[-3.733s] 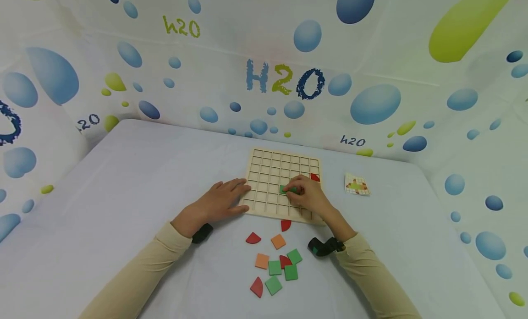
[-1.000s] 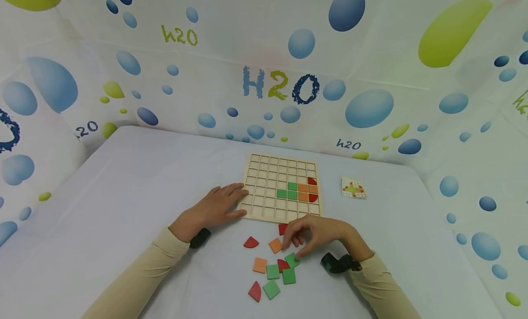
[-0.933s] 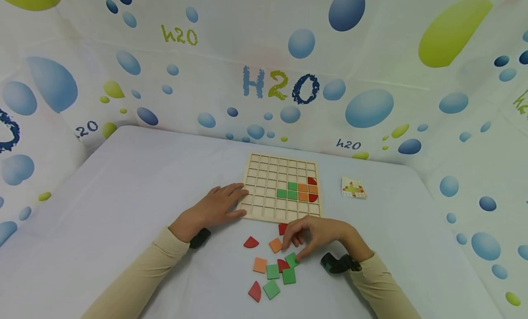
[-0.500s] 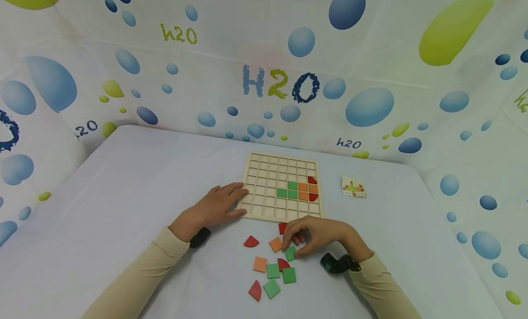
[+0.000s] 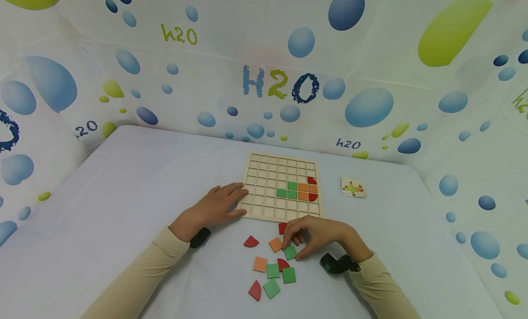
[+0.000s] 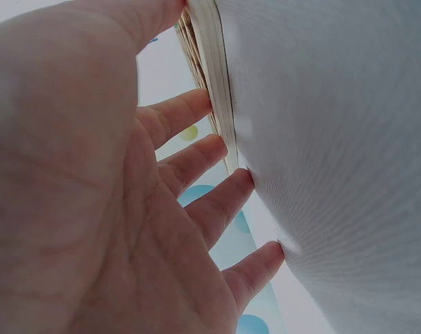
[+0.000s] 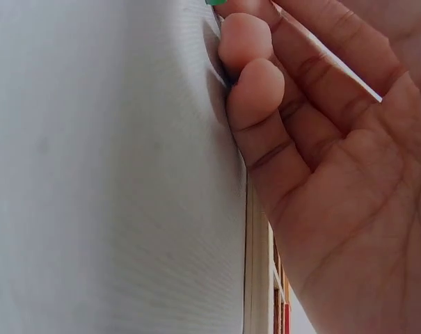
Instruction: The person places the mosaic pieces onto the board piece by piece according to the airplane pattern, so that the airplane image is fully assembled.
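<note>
A wooden grid board (image 5: 264, 184) lies flat, with green, orange and red pieces set in its cells on the right. My left hand (image 5: 220, 203) rests at its left edge, fingers spread and fairly straight; in the left wrist view the fingertips (image 6: 200, 104) touch the board's side. My right hand (image 5: 319, 234) is low in front of the board, thumb and index finger at opposite sides of a green square tile (image 5: 290, 252), pinching it on the table. The right wrist view shows only a green sliver of that tile (image 7: 215, 2) beyond the curled fingers.
Loose pieces lie in front of the board: red quarter-circles (image 5: 251, 241), orange squares (image 5: 260, 264) and several green squares (image 5: 272, 289). One red piece (image 5: 282, 228) is partly covered by the right hand. A pattern card (image 5: 353, 187) lies right of the board.
My right hand has moved from the board to the loose pieces. The green tile at its fingertips has shifted slightly toward the board and turned. My left hand stays at the board's edge.
</note>
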Demonstrator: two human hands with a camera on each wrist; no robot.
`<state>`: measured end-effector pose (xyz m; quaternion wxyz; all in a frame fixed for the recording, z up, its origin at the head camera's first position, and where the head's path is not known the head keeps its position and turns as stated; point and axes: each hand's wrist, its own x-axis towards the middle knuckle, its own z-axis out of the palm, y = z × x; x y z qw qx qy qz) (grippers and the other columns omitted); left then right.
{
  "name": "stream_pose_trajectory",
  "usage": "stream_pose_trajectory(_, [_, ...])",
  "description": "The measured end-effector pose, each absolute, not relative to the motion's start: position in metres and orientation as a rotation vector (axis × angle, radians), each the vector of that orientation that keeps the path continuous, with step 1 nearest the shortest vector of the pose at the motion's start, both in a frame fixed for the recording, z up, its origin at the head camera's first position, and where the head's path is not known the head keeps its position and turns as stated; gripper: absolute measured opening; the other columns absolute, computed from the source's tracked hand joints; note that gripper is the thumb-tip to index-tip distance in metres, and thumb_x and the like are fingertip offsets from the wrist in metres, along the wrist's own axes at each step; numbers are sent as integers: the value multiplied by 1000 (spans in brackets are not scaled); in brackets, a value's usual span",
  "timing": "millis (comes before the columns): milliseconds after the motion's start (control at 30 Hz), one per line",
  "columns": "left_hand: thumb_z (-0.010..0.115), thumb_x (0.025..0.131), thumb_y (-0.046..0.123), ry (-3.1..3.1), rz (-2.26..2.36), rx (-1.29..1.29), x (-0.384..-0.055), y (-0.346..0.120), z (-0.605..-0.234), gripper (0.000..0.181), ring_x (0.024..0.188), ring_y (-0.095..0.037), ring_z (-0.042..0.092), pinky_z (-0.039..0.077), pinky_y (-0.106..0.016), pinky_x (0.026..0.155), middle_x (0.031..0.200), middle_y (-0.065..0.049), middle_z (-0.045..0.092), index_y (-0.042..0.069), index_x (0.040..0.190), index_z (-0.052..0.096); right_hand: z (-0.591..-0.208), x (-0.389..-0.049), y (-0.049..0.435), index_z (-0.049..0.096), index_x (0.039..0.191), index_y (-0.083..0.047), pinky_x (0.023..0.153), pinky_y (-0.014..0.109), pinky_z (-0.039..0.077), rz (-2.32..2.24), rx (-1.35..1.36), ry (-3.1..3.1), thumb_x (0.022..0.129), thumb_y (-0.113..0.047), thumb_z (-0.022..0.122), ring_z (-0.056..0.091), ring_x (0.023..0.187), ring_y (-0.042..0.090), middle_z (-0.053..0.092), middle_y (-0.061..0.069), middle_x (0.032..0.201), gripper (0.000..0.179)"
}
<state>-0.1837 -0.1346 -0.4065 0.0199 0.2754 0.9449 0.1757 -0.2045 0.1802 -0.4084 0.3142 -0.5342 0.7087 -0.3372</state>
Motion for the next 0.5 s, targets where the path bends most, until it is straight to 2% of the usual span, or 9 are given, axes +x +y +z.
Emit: stream_pose_trajectory(500, [59, 98, 34, 2925, 537, 856, -185, -135, -405, 54, 136, -35, 39, 31, -61, 107, 148, -19, 41, 4, 141, 47, -408, -204, 180, 72, 103, -11, 67, 20, 50, -916, -1461, 1905, 84, -14, 77, 56, 76, 12, 63, 3, 97, 20])
